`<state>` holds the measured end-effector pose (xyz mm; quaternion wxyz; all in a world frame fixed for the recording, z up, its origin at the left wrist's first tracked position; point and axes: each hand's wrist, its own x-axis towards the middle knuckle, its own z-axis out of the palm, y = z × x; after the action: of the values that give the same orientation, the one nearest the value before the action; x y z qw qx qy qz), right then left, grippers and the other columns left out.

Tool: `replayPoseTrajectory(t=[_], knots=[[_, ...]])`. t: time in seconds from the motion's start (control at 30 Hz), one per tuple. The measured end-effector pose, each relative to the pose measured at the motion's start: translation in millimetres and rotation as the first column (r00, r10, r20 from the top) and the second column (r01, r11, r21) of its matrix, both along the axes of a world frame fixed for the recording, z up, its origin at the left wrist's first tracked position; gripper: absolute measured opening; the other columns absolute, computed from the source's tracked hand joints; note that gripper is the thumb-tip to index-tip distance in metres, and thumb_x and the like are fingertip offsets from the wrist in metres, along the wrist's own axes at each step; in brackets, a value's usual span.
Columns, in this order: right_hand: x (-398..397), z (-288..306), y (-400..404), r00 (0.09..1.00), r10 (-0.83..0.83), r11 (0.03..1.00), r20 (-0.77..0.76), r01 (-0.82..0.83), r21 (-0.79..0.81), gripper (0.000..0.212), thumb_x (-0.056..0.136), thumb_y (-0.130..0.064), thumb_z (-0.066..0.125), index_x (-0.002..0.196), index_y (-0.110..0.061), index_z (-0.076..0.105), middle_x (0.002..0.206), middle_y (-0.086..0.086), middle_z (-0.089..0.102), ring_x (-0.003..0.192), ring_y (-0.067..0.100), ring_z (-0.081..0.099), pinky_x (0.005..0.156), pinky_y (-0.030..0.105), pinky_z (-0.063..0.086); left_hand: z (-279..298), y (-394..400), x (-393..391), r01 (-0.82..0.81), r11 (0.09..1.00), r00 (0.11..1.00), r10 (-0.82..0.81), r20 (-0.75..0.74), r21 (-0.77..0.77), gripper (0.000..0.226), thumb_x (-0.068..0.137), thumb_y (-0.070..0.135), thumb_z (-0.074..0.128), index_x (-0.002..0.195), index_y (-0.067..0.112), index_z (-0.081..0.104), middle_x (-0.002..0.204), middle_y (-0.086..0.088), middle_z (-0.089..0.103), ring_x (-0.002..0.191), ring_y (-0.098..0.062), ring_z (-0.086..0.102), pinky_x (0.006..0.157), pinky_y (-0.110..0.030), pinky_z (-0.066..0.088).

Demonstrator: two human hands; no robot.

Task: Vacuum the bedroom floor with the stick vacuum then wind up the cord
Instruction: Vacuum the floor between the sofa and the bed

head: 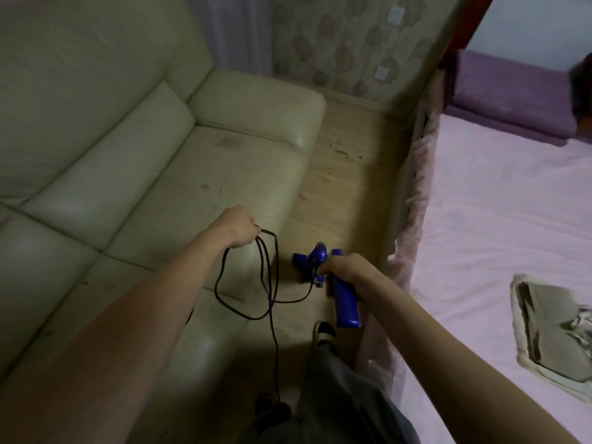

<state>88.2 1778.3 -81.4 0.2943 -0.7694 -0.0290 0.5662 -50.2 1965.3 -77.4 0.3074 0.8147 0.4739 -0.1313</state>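
At frame centre left hand (238, 228) gripped cord (270, 283) loops, right hand (347, 270) clasped vacuum handle (344, 302); better keep loops equal, no twist.

blue vacuum (344, 299), black cord (269, 283), pink bed sheet (496, 203)

A home bedroom: pink-sheeted bed (499, 200), leather sofa (134, 149), patterned wallpaper (349, 43), wood floor (349, 174).
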Motion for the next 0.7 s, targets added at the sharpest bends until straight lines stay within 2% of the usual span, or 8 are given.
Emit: replayPoseTrajectory(t=[0.13, 0.23, 0.33, 0.43, 0.57, 0.63, 0.7], knots=[[-31, -6, -1, 0.992, -0.126, 0.991, -0.031, 0.127, 0.045, 0.038, 0.084, -0.004, 0.063, 0.115, -0.006, 0.043, 0.107, 0.017, 0.062, 0.072, 0.02, 0.06, 0.053, 0.028, 0.049, 7, 0, -1, 0.002, 1.0, 1.0, -0.002, 0.013, 0.009, 0.027, 0.091, 0.015, 0.054, 0.086, -0.007, 0.069, 0.078, -0.016, 0.062, 0.066, -0.025, 0.052, 0.058, -0.025, 0.038], [-27, -7, 11, 0.987, -0.159, 0.986, -0.018, 0.159, 0.058, 0.036, 0.084, -0.003, 0.062, 0.114, -0.006, 0.042, 0.106, 0.018, 0.062, 0.072, 0.021, 0.06, 0.054, 0.028, 0.049, 10, -3, 10, 0.036, 0.999, 0.999, -0.036, 0.009, 0.01, 0.028, 0.092, 0.016, 0.054, 0.09, -0.006, 0.07, 0.075, -0.014, 0.059, 0.067, -0.025, 0.051, 0.053, -0.023, 0.036], [-11, -10, 26, 0.981, -0.195, 0.978, -0.009, 0.195, 0.071, 0.039, 0.083, -0.003, 0.063, 0.117, -0.005, 0.043, 0.108, 0.018, 0.063, 0.074, 0.023, 0.061, 0.059, 0.03, 0.052, 9, 0, 23, 0.053, 0.999, 0.998, -0.053, 0.018, 0.002, 0.028, 0.092, 0.018, 0.054, 0.092, -0.005, 0.071, 0.079, -0.014, 0.063, 0.07, -0.028, 0.055, 0.057, -0.024, 0.038], [8, -18, 42, 0.977, -0.209, 0.976, 0.031, 0.206, 0.069, 0.035, 0.082, -0.005, 0.064, 0.11, -0.006, 0.043, 0.099, 0.017, 0.064, 0.073, 0.023, 0.063, 0.061, 0.03, 0.053, 4, 8, 38, 0.061, 0.998, 0.998, -0.062, 0.015, 0.023, 0.028, 0.092, 0.02, 0.055, 0.096, -0.002, 0.071, 0.093, -0.018, 0.068, 0.088, -0.033, 0.062, 0.066, -0.027, 0.042], [42, -32, 69, 0.969, -0.246, 0.966, 0.035, 0.243, 0.086, 0.026, 0.081, -0.004, 0.063, 0.091, -0.008, 0.039, 0.088, 0.013, 0.06, 0.07, 0.023, 0.062, 0.064, 0.032, 0.055, -2, 29, 69, 0.042, 0.998, 0.999, -0.042, -0.001, 0.038, 0.029, 0.09, 0.024, 0.058, 0.097, -0.001, 0.071, 0.098, -0.016, 0.068, 0.096, -0.031, 0.062, 0.079, -0.033, 0.049], [61, -36, 80, 0.968, -0.251, 0.964, 0.029, 0.247, 0.095, 0.023, 0.082, -0.003, 0.062, 0.089, -0.009, 0.041, 0.085, 0.012, 0.059, 0.068, 0.021, 0.061, 0.061, 0.032, 0.055, -2, 41, 88, 0.04, 0.998, 0.999, -0.039, -0.028, 0.042, 0.031, 0.089, 0.03, 0.06, 0.094, 0.001, 0.071, 0.088, -0.012, 0.066, 0.091, -0.03, 0.061, 0.076, -0.032, 0.048], [88, -45, 91, 0.977, -0.211, 0.975, 0.031, 0.208, 0.08, 0.024, 0.083, -0.004, 0.062, 0.1, -0.008, 0.046, 0.086, 0.011, 0.061, 0.069, 0.021, 0.062, 0.061, 0.031, 0.055, -1, 53, 116, 0.048, 0.998, 0.997, -0.045, -0.065, 0.048, 0.032, 0.088, 0.035, 0.062, 0.087, 0.004, 0.071, 0.072, -0.008, 0.059, 0.082, -0.029, 0.06, 0.068, -0.029, 0.044]])
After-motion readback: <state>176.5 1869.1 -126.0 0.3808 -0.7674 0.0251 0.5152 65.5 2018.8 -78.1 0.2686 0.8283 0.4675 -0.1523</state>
